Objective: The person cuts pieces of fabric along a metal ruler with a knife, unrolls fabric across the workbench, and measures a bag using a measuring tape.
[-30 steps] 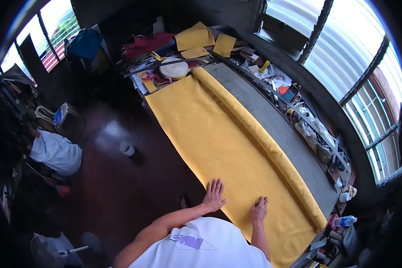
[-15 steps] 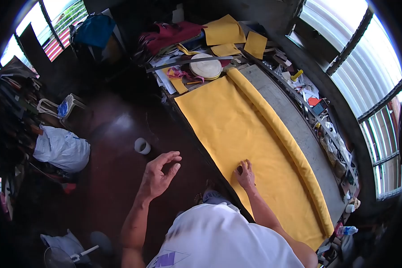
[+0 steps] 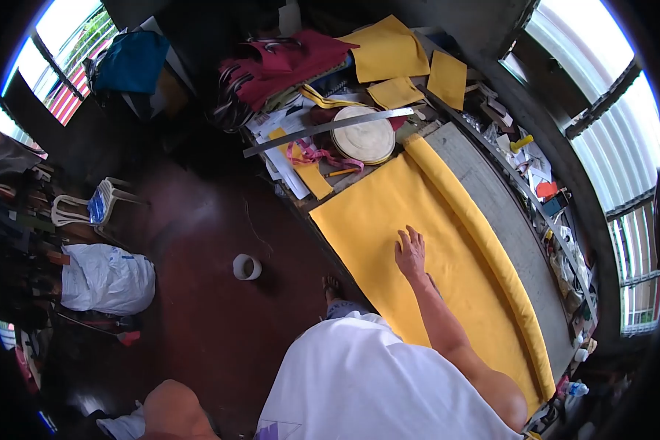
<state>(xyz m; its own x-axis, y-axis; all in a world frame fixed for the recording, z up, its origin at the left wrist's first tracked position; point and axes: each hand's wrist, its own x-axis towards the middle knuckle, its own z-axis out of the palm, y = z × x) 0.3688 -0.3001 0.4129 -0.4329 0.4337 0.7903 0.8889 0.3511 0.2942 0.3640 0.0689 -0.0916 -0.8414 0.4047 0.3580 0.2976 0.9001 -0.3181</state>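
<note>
Right hand (image 3: 411, 251) lies flat on the yellow cloth (image 3: 389, 220), fingers spread, palm down, abt midway btw the near table edge and the rolled-up part (image 3: 484, 242) along the far side. Left hand isn't in view, so can't tell what it's doing; only an elbow shows at the bottom. Cloth covers most of the worktable (image 3: 491, 183), its near edge at the table's lip. Risks as I see them: w/ one palm only, a push could drag the sheet and ruck it into wrinkles, or slide the near edge off toward the floor. The roll looks loose; a nudge might unwind it crooked. The steel ruler (image 3: 330, 126) and round spool (image 3: 368, 139) sit just beyond the cloth's end, so it could snag there.
</note>
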